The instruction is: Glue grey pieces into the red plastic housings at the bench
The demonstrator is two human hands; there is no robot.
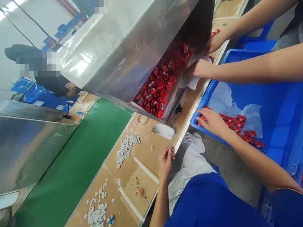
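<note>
My left hand (167, 160) is at the front edge of the workbench (151, 157), its fingers curled and thumb pressed in; whatever they may hold is hidden. Over the near corner of a blue bin (272, 104), my right hand (214, 121) reaches with thumb and fingers apart. Small red toy-car-like pieces (236, 123) lie in rows there on a thin white sheet (220, 96), some right by my fingertips. Many loose red pieces (163, 85) are heaped under a metal housing (132, 47).
A co-worker's hands (201, 67) handle white sheeting by the red heap. Small grey-white pieces (127, 148) lie in piles on the bench, near a scoop (163, 130) and a tape roll (142, 118). A green conveyor belt (94, 135) runs alongside. Another person (50, 82) works beyond it.
</note>
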